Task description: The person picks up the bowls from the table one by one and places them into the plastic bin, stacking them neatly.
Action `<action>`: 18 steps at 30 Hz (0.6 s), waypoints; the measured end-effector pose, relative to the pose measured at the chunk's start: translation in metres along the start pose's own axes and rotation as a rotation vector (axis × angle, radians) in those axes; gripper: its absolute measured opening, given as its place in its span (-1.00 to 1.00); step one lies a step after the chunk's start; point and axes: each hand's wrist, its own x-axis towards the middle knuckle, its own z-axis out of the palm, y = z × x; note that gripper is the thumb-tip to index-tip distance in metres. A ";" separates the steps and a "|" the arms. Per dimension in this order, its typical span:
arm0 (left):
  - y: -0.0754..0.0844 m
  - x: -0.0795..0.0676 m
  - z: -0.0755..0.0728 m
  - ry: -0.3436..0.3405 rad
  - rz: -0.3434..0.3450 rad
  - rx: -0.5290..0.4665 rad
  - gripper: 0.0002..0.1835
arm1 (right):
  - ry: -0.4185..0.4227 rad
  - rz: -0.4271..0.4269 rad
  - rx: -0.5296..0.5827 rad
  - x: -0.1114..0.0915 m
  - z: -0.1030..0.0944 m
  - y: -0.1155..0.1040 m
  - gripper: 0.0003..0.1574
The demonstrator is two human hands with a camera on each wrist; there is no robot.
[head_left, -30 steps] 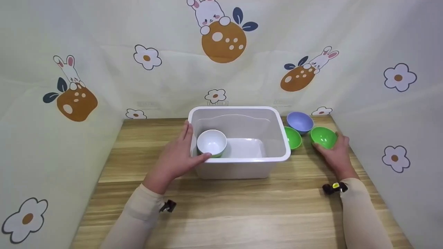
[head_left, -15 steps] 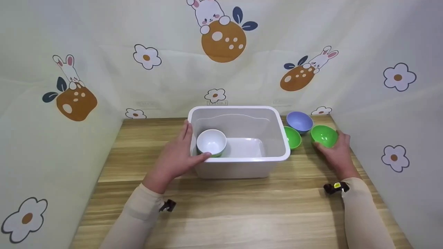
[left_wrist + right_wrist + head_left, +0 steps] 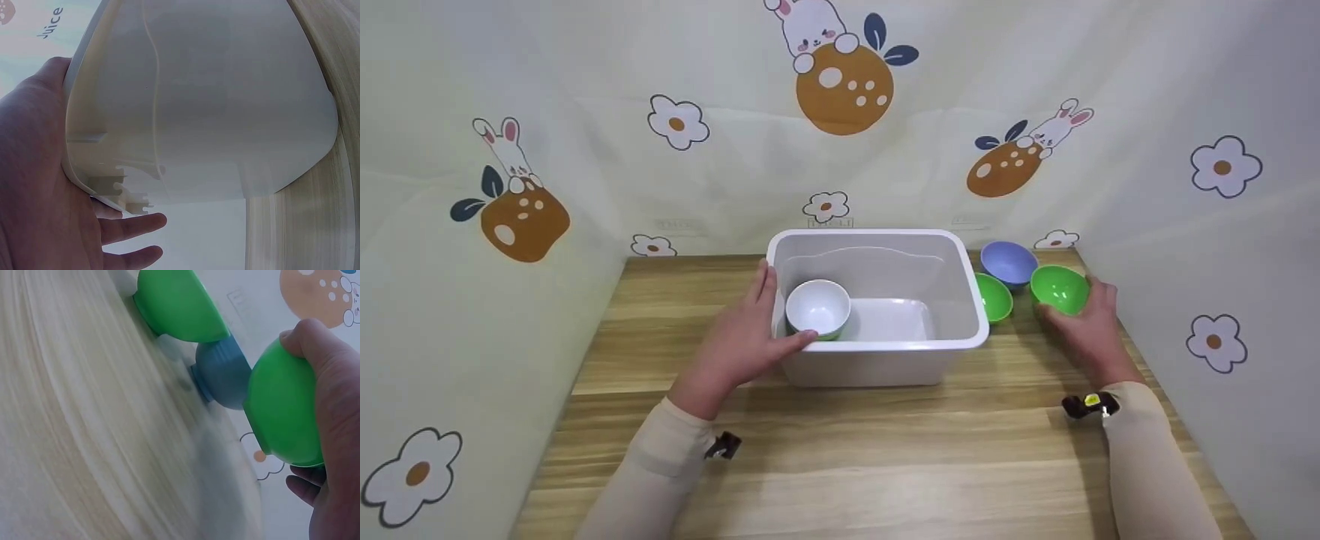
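Note:
My left hand (image 3: 735,352) grips the near left corner of a white plastic bin (image 3: 877,367). Its thumb lies over the front rim, and its fingers run along the left side. A bowl with a white inside and a green outside (image 3: 819,306) sits in the bin's left part. To the right, my right hand (image 3: 1093,330) holds a green bowl (image 3: 1059,289) by its side, thumb on the near edge and fingers around the far side. In the right wrist view this held bowl (image 3: 284,405) is raised off the table, tilted in the hand.
Beside the bin's right wall stands another green bowl (image 3: 996,300), partly hidden by the rim. A blue bowl (image 3: 1009,262) is behind it, near the back wall. Patterned cloth walls (image 3: 720,187) enclose the wooden table (image 3: 885,457) at the back and both sides.
The green bowl in my right hand has risen slightly and shifted a little towards the back, now overlapping nearer the blue bowl. My left hand and the bin have stayed put.

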 end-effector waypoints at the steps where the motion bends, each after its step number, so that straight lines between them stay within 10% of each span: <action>1: 0.000 0.000 0.000 -0.001 0.000 -0.004 0.42 | 0.002 -0.005 -0.010 0.000 -0.001 -0.002 0.42; 18: 0.000 0.000 -0.001 -0.016 -0.011 -0.004 0.42 | -0.011 -0.098 0.022 0.003 -0.006 -0.035 0.31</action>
